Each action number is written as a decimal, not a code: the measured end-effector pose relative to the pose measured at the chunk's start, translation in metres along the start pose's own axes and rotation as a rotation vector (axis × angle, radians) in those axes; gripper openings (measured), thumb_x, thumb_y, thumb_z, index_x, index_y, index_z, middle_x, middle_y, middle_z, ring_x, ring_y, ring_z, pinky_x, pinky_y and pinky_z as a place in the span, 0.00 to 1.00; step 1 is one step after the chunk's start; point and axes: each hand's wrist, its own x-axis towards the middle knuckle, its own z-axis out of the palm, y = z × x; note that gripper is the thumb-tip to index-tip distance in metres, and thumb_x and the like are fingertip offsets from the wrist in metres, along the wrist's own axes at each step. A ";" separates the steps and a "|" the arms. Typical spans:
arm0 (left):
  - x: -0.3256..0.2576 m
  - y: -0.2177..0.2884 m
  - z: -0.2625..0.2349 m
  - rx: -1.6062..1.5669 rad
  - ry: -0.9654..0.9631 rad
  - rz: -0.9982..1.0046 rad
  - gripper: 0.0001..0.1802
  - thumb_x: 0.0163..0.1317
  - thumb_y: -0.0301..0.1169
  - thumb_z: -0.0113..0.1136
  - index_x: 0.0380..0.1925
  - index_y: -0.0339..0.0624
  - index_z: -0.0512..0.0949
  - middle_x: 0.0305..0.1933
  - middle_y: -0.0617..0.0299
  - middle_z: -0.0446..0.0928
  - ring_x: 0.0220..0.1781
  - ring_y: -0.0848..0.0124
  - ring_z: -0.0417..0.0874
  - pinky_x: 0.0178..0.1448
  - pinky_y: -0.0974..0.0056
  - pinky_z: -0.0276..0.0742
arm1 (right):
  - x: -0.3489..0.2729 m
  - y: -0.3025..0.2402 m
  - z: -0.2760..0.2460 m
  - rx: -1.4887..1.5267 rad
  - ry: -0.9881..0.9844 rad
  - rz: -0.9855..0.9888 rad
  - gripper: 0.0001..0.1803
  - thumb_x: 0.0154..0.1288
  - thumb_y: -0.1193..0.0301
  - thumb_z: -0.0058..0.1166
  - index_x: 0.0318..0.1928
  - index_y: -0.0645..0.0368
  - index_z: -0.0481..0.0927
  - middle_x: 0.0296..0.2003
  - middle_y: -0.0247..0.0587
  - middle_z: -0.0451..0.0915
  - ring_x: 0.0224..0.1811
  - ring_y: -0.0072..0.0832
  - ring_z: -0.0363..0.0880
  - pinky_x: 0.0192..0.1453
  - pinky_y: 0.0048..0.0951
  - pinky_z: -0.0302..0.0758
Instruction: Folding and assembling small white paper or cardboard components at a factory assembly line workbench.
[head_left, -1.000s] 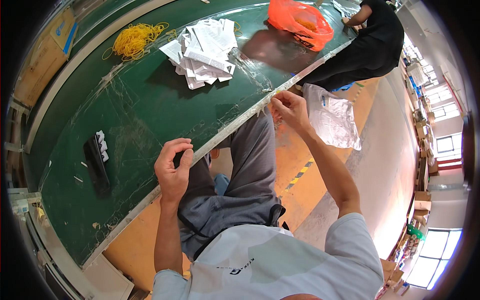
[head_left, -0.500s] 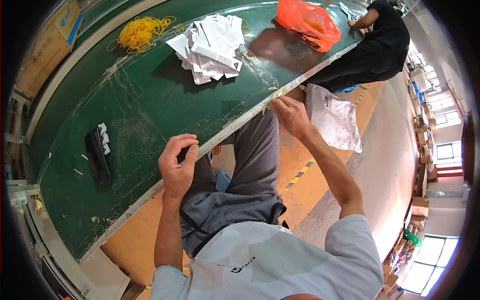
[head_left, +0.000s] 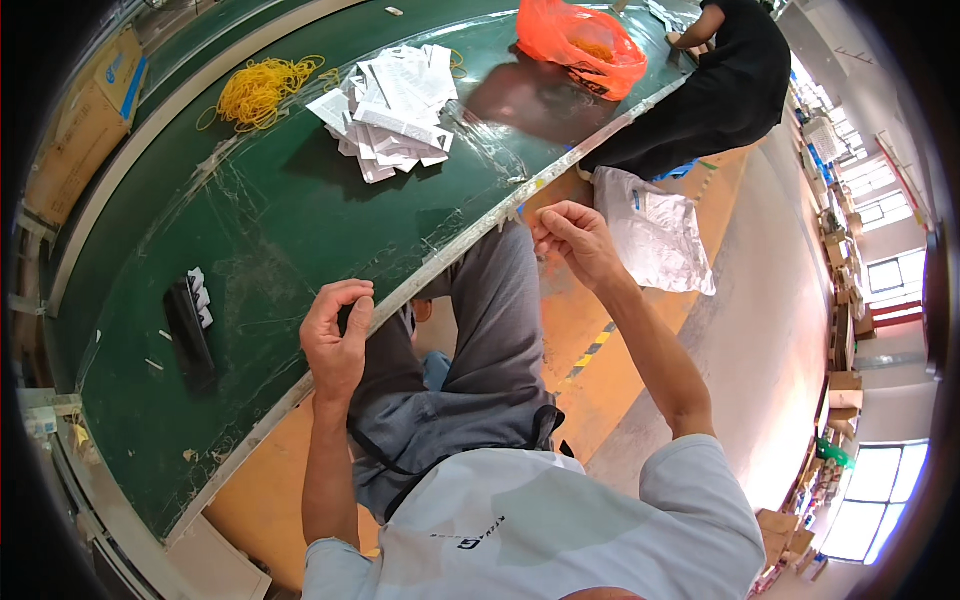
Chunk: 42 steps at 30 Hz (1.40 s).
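Observation:
My left hand (head_left: 337, 338) rests at the near edge of the green tabletop (head_left: 270, 225), fingers curved and thumb apart, with nothing visible between them. Over the orange floor, just off the table's pale edge strip (head_left: 470, 232), my right hand (head_left: 578, 240) has its thumb and fingertips pinched together. Whatever may be in that pinch is too small to make out. A loose pile of white printed paper slips (head_left: 392, 115) lies farther back on the table. Left of it sits a tangle of yellow rubber bands (head_left: 262, 95).
An orange plastic bag (head_left: 585, 50) stands at the far right, beside a person in black (head_left: 735, 75). A black holder (head_left: 190, 330) with white pieces lies at left. A whitish plastic sack (head_left: 655, 230) is below the table edge, and a cardboard box (head_left: 75, 140) stands far left.
My right hand has come away from the table's edge strip, its fingertips still pinched. My left hand stays at the edge. The whole view has shifted slightly.

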 end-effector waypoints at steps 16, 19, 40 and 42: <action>0.068 0.026 -0.031 -0.014 0.099 -0.012 0.11 0.73 0.18 0.58 0.53 0.36 0.82 0.46 0.61 0.86 0.34 0.80 0.84 0.40 0.71 0.82 | 0.100 -0.034 0.066 -0.882 0.034 -0.350 0.14 0.69 0.72 0.65 0.54 0.57 0.80 0.32 0.31 0.78 0.31 0.19 0.74 0.35 0.26 0.73; 0.082 0.018 -0.035 -0.003 0.192 -0.041 0.11 0.73 0.20 0.61 0.52 0.36 0.82 0.46 0.62 0.86 0.32 0.81 0.83 0.39 0.73 0.81 | 0.137 -0.030 0.081 -1.096 -0.015 -0.616 0.17 0.65 0.71 0.69 0.53 0.57 0.81 0.39 0.40 0.83 0.38 0.29 0.82 0.42 0.32 0.79; 0.092 -0.002 -0.033 -0.188 0.070 -0.147 0.25 0.70 0.27 0.69 0.64 0.36 0.74 0.50 0.56 0.85 0.42 0.73 0.86 0.47 0.67 0.82 | 0.096 -0.025 0.148 -1.448 -0.209 -0.877 0.24 0.55 0.73 0.70 0.53 0.53 0.79 0.44 0.39 0.81 0.50 0.42 0.80 0.59 0.43 0.73; 0.092 0.003 -0.031 -0.215 0.027 -0.250 0.25 0.70 0.26 0.68 0.65 0.35 0.74 0.50 0.55 0.85 0.42 0.72 0.87 0.46 0.67 0.83 | 0.085 -0.017 0.165 -1.410 -0.266 -0.889 0.24 0.55 0.74 0.70 0.53 0.52 0.79 0.45 0.39 0.81 0.51 0.42 0.80 0.59 0.44 0.73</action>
